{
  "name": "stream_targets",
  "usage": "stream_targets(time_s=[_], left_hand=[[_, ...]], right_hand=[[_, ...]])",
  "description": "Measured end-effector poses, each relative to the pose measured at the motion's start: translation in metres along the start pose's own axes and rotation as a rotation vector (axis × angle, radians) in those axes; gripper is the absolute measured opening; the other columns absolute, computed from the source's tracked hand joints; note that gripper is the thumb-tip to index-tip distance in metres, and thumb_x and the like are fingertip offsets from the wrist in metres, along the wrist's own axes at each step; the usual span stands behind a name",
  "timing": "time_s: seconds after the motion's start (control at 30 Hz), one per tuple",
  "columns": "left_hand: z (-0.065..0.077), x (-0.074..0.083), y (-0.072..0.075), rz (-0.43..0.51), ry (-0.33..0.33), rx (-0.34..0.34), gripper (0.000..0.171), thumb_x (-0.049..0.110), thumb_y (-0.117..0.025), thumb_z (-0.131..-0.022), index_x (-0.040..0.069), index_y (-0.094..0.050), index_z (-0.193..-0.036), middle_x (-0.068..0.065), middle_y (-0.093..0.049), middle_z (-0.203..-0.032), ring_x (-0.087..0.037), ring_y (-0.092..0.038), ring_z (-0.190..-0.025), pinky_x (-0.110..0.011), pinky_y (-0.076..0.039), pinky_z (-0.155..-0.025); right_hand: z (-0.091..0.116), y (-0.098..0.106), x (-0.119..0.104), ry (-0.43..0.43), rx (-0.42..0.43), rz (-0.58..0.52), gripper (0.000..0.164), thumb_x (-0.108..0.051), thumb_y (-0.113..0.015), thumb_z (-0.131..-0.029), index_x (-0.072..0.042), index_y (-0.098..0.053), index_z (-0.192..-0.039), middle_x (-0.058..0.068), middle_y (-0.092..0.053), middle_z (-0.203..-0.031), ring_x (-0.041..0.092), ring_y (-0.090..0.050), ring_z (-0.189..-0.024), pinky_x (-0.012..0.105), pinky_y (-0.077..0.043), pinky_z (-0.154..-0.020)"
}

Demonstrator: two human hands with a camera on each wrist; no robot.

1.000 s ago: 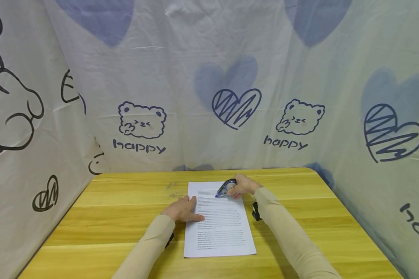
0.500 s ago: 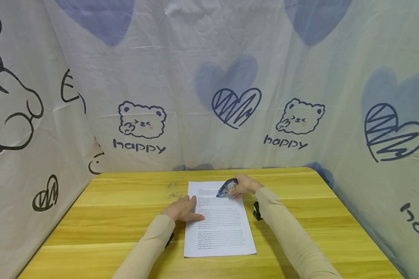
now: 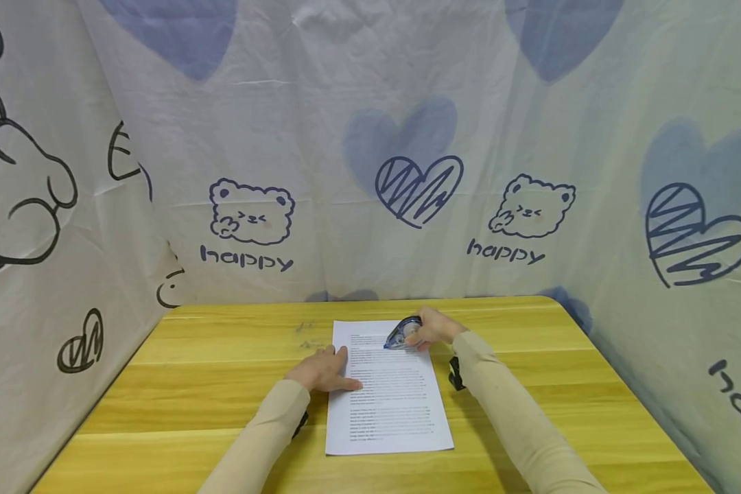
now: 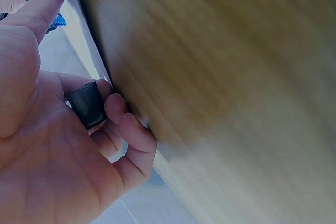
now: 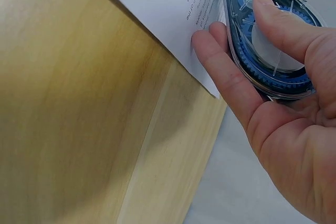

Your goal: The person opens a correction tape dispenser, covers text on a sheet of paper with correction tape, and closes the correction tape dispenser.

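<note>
A printed sheet of paper point(image 3: 395, 398) lies on the wooden table. My left hand point(image 3: 321, 372) rests on its left edge, thumb stretched out over the text. Beneath that hand, the left wrist view shows a small dark piece point(image 4: 87, 105) among the fingers; whether it is held or worn I cannot tell. With thumb and fingers, my right hand point(image 3: 432, 328) grips a clear and blue correction tape point(image 3: 401, 334). Its tip touches or sits just over the upper lines of print. The right wrist view shows the thumb pressed on the casing, while fingertips point(image 5: 203, 43) meet the paper.
The yellow wood table point(image 3: 222, 384) reaches out on both sides of the sheet. A white curtain point(image 3: 333, 206) with hearts and bears hangs behind and beside it. Dark marks point(image 3: 309, 344) show on the wood left of the paper.
The right hand and correction tape have shifted very slightly to the right over the first half second, then stayed almost still. My left hand and the sheet have not visibly moved.
</note>
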State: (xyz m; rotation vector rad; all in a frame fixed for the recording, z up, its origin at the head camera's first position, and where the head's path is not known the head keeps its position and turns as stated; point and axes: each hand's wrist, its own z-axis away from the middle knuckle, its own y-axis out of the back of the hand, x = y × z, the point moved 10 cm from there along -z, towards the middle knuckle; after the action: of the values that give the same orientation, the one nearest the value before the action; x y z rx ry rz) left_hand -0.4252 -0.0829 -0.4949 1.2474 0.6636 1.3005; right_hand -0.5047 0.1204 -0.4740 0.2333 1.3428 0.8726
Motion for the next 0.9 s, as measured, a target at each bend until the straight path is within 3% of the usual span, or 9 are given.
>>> stream_targets(time_s=[0.47, 0.9], left_hand=[[-0.0008, -0.0014, -0.0027, -0.018, 0.016, -0.003, 0.096, 0.062, -0.065, -0.085, 0.005, -0.029, -0.154, -0.024, -0.030, -0.156, -0.041, -0.030, -0.145, -0.052, -0.028, -0.118], [0.0003, -0.0001, -0.0003, -0.008, 0.010, 0.002, 0.097, 0.062, -0.066, -0.084, 0.004, -0.030, -0.153, -0.025, -0.032, -0.155, -0.041, -0.031, -0.144, -0.053, -0.029, -0.118]], right_hand=[[-0.0001, 0.0008, 0.0023, 0.003, 0.003, -0.001, 0.022, -0.001, -0.075, -0.084, 0.004, -0.068, -0.105, 0.012, -0.070, -0.089, 0.024, -0.072, -0.085, 0.035, -0.062, -0.074], [-0.0013, 0.0022, 0.0056, -0.007, 0.005, -0.002, 0.030, -0.002, -0.075, -0.084, 0.004, -0.067, -0.112, 0.013, -0.069, -0.095, 0.022, -0.071, -0.085, 0.035, -0.061, -0.076]])
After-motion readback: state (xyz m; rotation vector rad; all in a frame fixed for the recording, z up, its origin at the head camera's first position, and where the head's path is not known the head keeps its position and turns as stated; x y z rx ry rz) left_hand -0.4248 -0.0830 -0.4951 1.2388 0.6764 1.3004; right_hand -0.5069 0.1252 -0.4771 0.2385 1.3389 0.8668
